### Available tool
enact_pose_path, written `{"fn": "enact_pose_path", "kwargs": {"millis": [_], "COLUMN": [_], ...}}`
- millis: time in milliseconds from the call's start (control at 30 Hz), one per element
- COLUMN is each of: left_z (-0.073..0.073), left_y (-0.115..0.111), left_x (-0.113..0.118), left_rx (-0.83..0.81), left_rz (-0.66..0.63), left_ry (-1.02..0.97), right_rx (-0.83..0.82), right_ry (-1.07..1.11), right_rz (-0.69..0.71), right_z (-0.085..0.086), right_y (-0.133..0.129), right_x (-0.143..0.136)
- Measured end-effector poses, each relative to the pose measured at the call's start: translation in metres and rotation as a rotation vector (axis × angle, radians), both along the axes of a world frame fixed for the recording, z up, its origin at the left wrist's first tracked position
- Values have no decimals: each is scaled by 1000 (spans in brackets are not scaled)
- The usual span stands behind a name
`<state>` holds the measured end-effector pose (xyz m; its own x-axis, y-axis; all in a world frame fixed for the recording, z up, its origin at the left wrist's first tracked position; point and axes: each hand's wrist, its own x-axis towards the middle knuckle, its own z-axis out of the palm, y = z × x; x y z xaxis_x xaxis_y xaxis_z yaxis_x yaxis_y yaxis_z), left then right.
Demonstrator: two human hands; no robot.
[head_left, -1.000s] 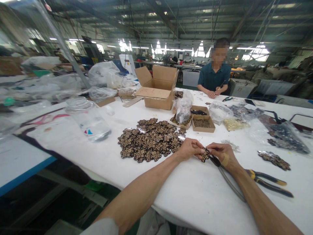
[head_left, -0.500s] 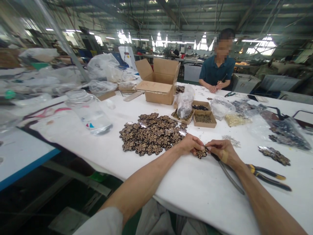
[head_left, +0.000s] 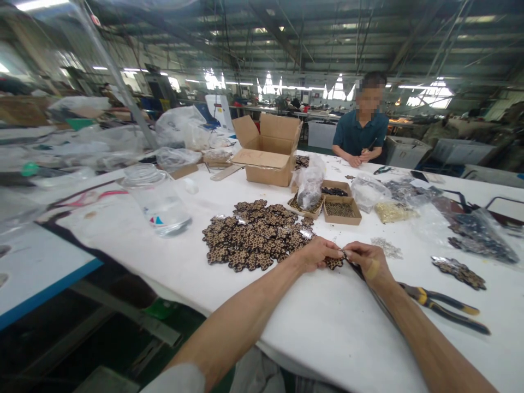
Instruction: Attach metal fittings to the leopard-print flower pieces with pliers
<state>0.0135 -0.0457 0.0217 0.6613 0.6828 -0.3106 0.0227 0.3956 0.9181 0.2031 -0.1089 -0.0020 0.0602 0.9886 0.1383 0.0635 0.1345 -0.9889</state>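
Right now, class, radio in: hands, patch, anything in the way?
Left hand pinching leopard-print patch. Right hand closed at its edge, exact grip unclear. Patch pile left, pliers right; neither between the hands.

left fingers: on leopard-print piece; right fingers: at its edge (tape on hand); pliers: nearby

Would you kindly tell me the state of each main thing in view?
Left hand: closed on a leopard-print patch
Right hand: pinching at the patch's edge
Patch pile: loosely heaped
Cardboard box: open
Clear jar: partly filled
Yellow-and-black pliers: handles apart, jaws hidden
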Motion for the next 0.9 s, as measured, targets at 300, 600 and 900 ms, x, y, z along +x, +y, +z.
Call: {"fn": "enact_pose_path", "kwargs": {"millis": [300, 600, 900], "left_z": [-10, -11, -5], "left_y": [3, 1, 1], "left_x": [9, 16, 11], "left_rx": [0, 108, -170], "left_rz": [120, 147, 50], "left_ry": [-72, 46, -181], "right_rx": [79, 382, 137], "right_ry": [-169, -724, -245], "right_rz": [3, 77, -21], "right_z": [7, 24, -1], "right_y": [-1, -9, 0], "right_x": [3, 12, 2]}}
